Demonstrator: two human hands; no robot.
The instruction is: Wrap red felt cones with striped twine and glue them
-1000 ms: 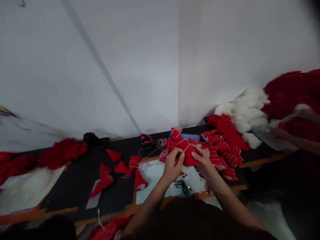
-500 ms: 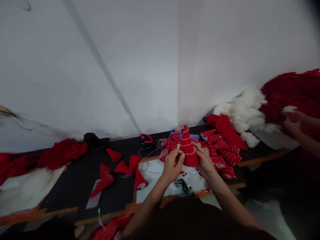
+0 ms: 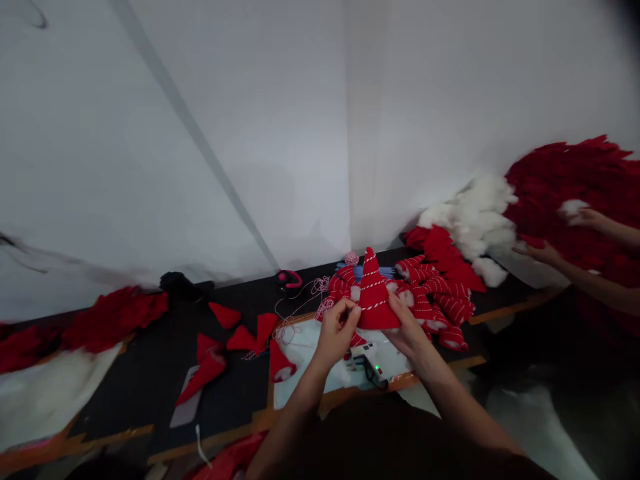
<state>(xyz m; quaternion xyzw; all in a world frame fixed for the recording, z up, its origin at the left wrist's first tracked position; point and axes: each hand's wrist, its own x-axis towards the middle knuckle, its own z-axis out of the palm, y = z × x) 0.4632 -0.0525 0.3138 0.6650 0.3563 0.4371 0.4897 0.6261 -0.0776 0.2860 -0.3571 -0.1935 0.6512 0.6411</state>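
A red felt cone (image 3: pixel 374 287) with red-and-white cord wound round it stands point up between my hands. My left hand (image 3: pixel 340 327) pinches the cord at the cone's left edge. Closed on the cone's lower right side is my right hand (image 3: pixel 407 327). Just below them, a glue gun (image 3: pixel 370 363) with a green light lies on a pale sheet (image 3: pixel 310 347). Loose cord (image 3: pixel 287 327) trails on the left toward a small cord ball (image 3: pixel 351 259). Behind and right of the cone is a pile of cord-wrapped red cones (image 3: pixel 443 297) with white stuffing.
Plain red cones (image 3: pixel 243 338) and a phone-like slab (image 3: pixel 186 407) lie left. A pink-and-black object (image 3: pixel 289 280) sits near the wall. White stuffing (image 3: pixel 475 213) and a large red felt heap (image 3: pixel 575 180) are right, where another person's hands (image 3: pixel 540 253) hold red felt and stuffing.
The cone has turned and tilted slightly in my hands, and my right hand has shifted down its side. The other person's hands have moved apart. The camera view has shifted slightly.
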